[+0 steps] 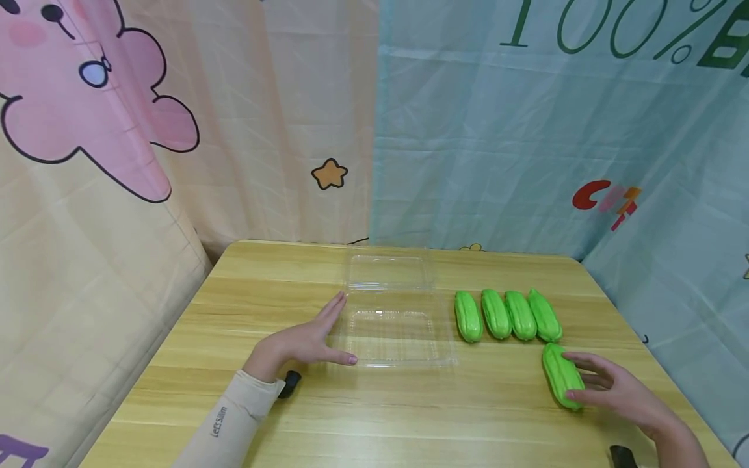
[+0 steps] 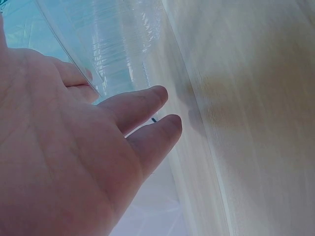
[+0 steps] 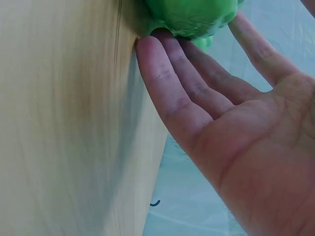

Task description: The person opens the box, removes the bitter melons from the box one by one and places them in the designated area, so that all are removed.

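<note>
A clear plastic clamshell box (image 1: 386,331) lies unfolded on the table, its lid (image 1: 389,270) toward the far edge. My left hand (image 1: 304,341) is spread at the box's left side, index finger and thumb stretched along its rim. In the left wrist view, the fingers (image 2: 142,101) are beside the clear plastic. My right hand (image 1: 620,390) holds a ridged green toy vegetable (image 1: 558,377) between thumb and fingers, at the right of the table. From the right wrist, the same vegetable (image 3: 194,14) shows only in part, at the fingertips.
Several more green toy vegetables (image 1: 496,314) stand in a row right of the box. The wooden table (image 1: 374,422) ends at printed curtains (image 1: 468,130) behind and at both sides. Black straps (image 1: 289,385) are at the wrists.
</note>
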A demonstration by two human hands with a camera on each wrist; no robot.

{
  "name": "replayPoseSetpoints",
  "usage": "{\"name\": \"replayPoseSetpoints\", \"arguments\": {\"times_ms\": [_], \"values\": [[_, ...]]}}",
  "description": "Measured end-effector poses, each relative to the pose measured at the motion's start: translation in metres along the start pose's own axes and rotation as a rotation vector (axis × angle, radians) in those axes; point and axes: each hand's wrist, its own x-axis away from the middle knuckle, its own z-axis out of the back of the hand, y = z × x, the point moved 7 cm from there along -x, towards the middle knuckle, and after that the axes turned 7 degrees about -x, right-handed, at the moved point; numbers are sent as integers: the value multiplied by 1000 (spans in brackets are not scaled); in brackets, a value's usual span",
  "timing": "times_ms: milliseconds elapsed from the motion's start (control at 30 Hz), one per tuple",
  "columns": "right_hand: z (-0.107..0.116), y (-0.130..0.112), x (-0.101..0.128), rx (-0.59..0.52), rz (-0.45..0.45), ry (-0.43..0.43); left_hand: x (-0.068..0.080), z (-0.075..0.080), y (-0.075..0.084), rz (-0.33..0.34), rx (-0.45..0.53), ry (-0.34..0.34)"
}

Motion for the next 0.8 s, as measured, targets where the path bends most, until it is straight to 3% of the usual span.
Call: {"name": "replayPoseSetpoints", "arguments": {"times_ms": [267,533,800], "values": [[1,1,1,-33,-1,-11,-1,1,1,-2,-2,-3],[7,-9,-1,-10,34,105,0,1,1,-4,-5,-4],[13,-42,0,-32,292,253,0,1,1,-1,0,-5]]}}
